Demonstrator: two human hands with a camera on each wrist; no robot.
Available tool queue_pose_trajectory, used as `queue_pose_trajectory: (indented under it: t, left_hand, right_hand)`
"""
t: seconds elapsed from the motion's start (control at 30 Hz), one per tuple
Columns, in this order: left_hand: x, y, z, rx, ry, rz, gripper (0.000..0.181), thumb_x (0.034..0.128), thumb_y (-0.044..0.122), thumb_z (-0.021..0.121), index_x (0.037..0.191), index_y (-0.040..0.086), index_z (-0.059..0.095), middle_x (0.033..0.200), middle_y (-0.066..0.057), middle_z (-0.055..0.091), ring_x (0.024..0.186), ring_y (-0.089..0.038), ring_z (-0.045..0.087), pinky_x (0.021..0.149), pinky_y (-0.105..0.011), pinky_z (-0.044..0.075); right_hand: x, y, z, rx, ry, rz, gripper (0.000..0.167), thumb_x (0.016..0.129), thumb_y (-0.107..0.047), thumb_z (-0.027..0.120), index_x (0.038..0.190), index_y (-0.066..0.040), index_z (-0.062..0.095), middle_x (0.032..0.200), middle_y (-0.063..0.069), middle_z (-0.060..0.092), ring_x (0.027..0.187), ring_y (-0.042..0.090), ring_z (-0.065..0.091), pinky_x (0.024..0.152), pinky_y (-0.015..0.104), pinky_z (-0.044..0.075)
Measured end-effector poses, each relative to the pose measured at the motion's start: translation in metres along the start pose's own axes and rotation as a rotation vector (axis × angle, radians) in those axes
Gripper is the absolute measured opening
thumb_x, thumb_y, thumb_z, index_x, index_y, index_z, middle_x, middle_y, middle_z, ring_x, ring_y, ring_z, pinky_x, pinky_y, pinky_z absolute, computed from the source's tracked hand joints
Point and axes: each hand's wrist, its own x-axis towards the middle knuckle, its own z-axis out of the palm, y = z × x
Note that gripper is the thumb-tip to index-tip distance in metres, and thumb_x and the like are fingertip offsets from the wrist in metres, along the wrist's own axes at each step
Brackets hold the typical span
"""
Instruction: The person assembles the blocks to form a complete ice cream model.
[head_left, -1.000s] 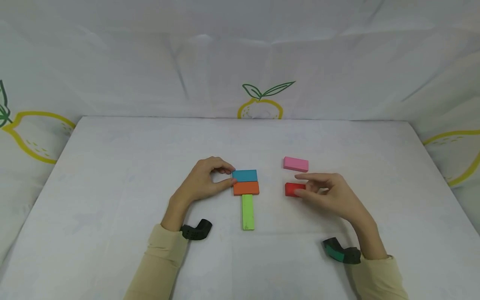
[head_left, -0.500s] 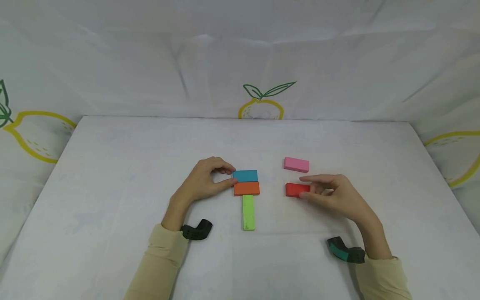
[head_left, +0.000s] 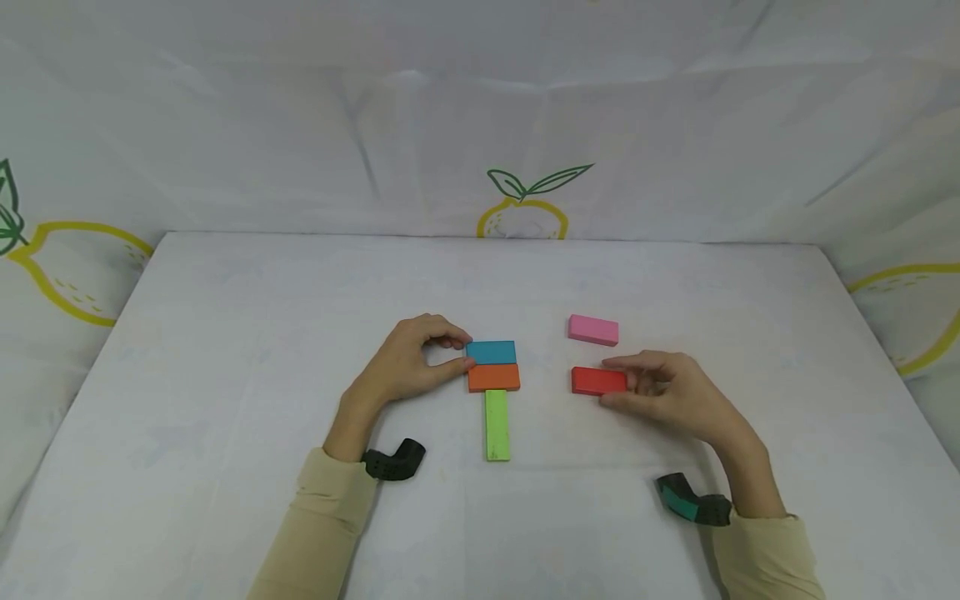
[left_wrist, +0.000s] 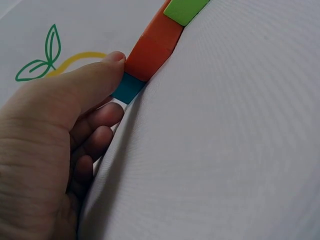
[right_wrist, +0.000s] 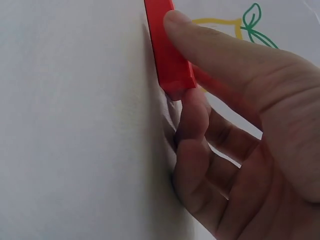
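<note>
A blue block [head_left: 491, 352] lies flat against the far side of an orange block [head_left: 493, 377], and a lime green block [head_left: 497, 425] runs from the orange one's near edge, making a T shape. My left hand [head_left: 407, 360] pinches the left end of the blue block, its thumb by the seam with the orange one in the left wrist view. On the right, a red block [head_left: 597, 381] lies on the table. My right hand [head_left: 663, 390] holds the red block's right end, thumb [right_wrist: 210, 47] along the near side and index finger on the far side.
Beyond the red block lies a pink block [head_left: 593, 330], close to my right fingers. White cloth with lemon drawings [head_left: 522, 218] rises behind the white table [head_left: 225, 333]. Black wrist cameras [head_left: 394, 460] sit at both sleeves.
My right hand has slid a little to the right along the red block, uncovering more of it, while the block has hardly moved. The left hand and the other blocks look the same.
</note>
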Motion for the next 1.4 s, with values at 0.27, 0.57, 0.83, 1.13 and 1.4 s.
queue_pose_trajectory:
  t: [0.27, 0.57, 0.83, 1.13, 1.4]
  left_hand:
    - [0.0001, -0.0006, -0.0003, 0.001, -0.004, -0.006, 0.024, 0.0846, 0.021, 0.083, 0.106, 0.011, 0.078, 0.095, 0.001, 0.073, 0.091, -0.012, 0.062, 0.087, -0.029, 0.053]
    - [0.0007, 0.0005, -0.0008, -0.004, -0.002, 0.004, 0.024, 0.0845, 0.020, 0.084, 0.106, 0.010, 0.078, 0.094, 0.000, 0.073, 0.090, -0.013, 0.063, 0.086, -0.029, 0.053]
    - [0.0008, 0.0008, -0.0004, -0.003, -0.011, -0.012, 0.024, 0.0850, 0.020, 0.083, 0.106, 0.011, 0.078, 0.095, 0.000, 0.073, 0.090, -0.013, 0.063, 0.087, -0.029, 0.053]
    - [0.0013, 0.0013, -0.0004, 0.002, -0.003, -0.007, 0.024, 0.0844, 0.020, 0.083, 0.106, 0.011, 0.078, 0.094, 0.000, 0.073, 0.089, -0.012, 0.062, 0.086, -0.029, 0.053]
    - [0.0006, 0.0002, 0.0014, -0.003, -0.004, -0.011, 0.023, 0.0847, 0.020, 0.083, 0.106, 0.010, 0.078, 0.094, -0.001, 0.073, 0.089, -0.013, 0.063, 0.086, -0.029, 0.053]
  right_hand:
    - [0.0019, 0.0021, 0.0018, -0.062, -0.007, -0.008, 0.037, 0.078, -0.013, 0.089, 0.113, -0.008, 0.077, 0.073, -0.004, 0.058, 0.065, 0.004, 0.051, 0.056, 0.021, 0.044]
    - [0.0022, 0.0009, 0.0018, -0.066, -0.007, 0.012, 0.035, 0.078, -0.012, 0.088, 0.112, -0.008, 0.077, 0.073, -0.004, 0.058, 0.064, 0.004, 0.051, 0.055, 0.021, 0.043]
    - [0.0014, 0.0005, 0.0020, -0.071, -0.011, 0.027, 0.035, 0.078, -0.013, 0.088, 0.111, -0.008, 0.077, 0.075, -0.003, 0.059, 0.065, 0.005, 0.052, 0.056, 0.021, 0.043]
    - [0.0026, -0.0007, 0.0053, -0.072, 0.052, -0.060, 0.036, 0.079, -0.010, 0.087, 0.113, -0.009, 0.076, 0.078, -0.004, 0.061, 0.066, 0.005, 0.053, 0.058, 0.020, 0.045]
    - [0.0083, -0.0066, 0.0085, -0.113, 0.113, -0.057, 0.040, 0.078, -0.009, 0.087, 0.116, -0.007, 0.076, 0.079, -0.003, 0.063, 0.068, 0.004, 0.056, 0.062, 0.019, 0.047]
